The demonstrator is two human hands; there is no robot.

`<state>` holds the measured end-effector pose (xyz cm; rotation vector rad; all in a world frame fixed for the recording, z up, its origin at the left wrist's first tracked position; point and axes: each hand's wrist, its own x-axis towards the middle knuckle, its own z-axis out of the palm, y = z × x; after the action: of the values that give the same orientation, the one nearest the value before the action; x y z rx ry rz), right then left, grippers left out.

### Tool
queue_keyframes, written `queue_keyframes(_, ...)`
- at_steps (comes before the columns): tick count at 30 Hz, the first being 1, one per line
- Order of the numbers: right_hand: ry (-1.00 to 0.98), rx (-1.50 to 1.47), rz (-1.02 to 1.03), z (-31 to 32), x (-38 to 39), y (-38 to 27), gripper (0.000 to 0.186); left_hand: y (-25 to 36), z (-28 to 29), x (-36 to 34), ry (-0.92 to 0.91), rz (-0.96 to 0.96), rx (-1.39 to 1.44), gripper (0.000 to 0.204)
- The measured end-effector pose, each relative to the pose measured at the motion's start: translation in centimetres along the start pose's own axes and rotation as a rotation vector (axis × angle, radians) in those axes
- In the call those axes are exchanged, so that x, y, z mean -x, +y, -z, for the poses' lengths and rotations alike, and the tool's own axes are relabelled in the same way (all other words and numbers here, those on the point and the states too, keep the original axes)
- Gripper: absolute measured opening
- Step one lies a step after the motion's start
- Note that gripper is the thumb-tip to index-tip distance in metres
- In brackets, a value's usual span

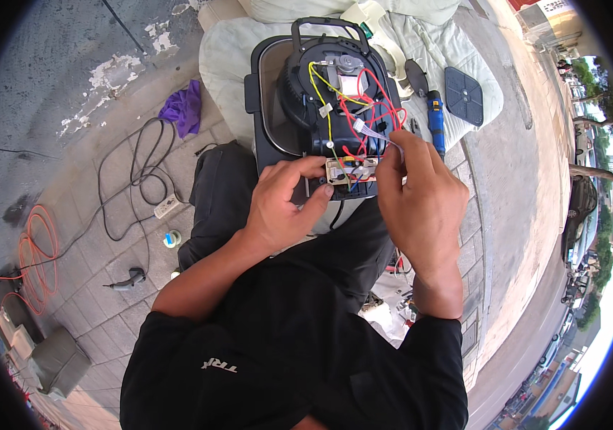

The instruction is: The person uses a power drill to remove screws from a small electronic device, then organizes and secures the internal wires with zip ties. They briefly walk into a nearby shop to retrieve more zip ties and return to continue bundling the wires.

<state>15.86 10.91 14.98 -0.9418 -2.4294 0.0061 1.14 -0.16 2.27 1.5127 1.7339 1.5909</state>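
The opened black appliance (296,122) lies over a pale cushion (222,79). The left hand (283,199), thumb and index parted, touches its cream module (334,172); the right hand (423,197) pinches 1 white wire bundle (376,134).

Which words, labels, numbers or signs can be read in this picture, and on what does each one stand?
Black shirt: white lettering on the chest, which I do not copy.
White tag on the yellow wire: too small to read.
Blue handheld tool: any print is too small to read.
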Motion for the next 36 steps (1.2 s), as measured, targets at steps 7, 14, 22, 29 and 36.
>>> queue_keyframes(7, -0.035, -0.477, -0.242, -1.0, -0.6, 0.4, 0.014, 0.0, 0.3, 0.1, -0.003, -0.007, 0.033, 0.045)
queue_keyframes(14, -0.223, -0.618, -0.029, 0.1, -3.3, 1.1, 0.013, 0.7, 2.7, -1.3, 0.099, -0.060, 0.124, 0.046)
queue_keyframes(22, -0.319, -0.494, 0.139, 0.9, -5.4, 2.5, 0.015, 1.6, 2.1, -4.8, 0.010, 0.039, 0.383, 0.037)
queue_keyframes(29, -0.277, -0.707, -0.265, 0.7, -3.1, 3.9, 0.012, 1.9, 1.6, -4.6, -0.006, -0.026, 0.220, 0.030)
queue_keyframes(36, -0.221, -0.873, -0.370, 0.7, -1.9, 4.3, 0.014, 1.0, 1.3, -3.9, 0.046, -0.034, 0.204, 0.031)
